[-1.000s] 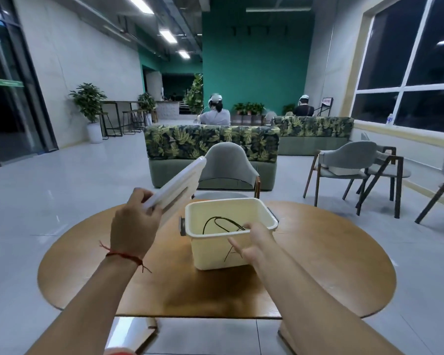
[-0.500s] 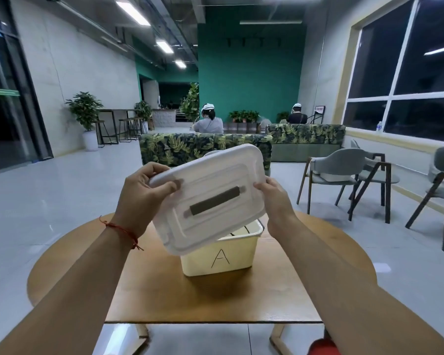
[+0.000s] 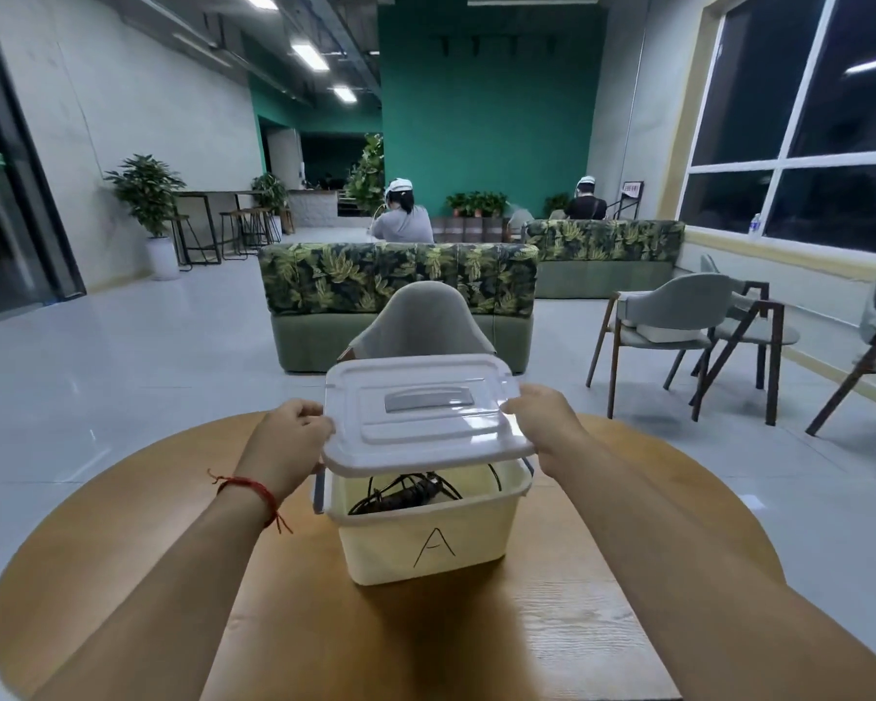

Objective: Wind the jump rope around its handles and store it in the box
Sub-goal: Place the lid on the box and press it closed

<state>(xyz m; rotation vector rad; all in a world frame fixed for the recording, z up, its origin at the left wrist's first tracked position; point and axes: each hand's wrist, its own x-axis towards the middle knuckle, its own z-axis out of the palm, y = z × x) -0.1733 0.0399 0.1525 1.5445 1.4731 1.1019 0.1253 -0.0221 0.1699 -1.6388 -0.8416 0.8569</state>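
Note:
A pale yellow plastic box (image 3: 428, 543) marked "A" stands in the middle of the round wooden table (image 3: 137, 538). The wound black jump rope (image 3: 405, 494) lies inside it, partly hidden by the lid. A translucent white lid (image 3: 426, 414) with a grey handle hovers nearly level just above the box's rim, its near edge slightly raised. My left hand (image 3: 287, 442) grips the lid's left edge and my right hand (image 3: 539, 422) grips its right edge.
A grey chair (image 3: 421, 323) stands just behind the table, with a leaf-patterned sofa (image 3: 400, 290) beyond it. More grey chairs (image 3: 678, 321) stand to the right by the window. Two people sit far back.
The lid, first held up in my left hand alone, was taken by both hands, turned flat and lowered over the box.

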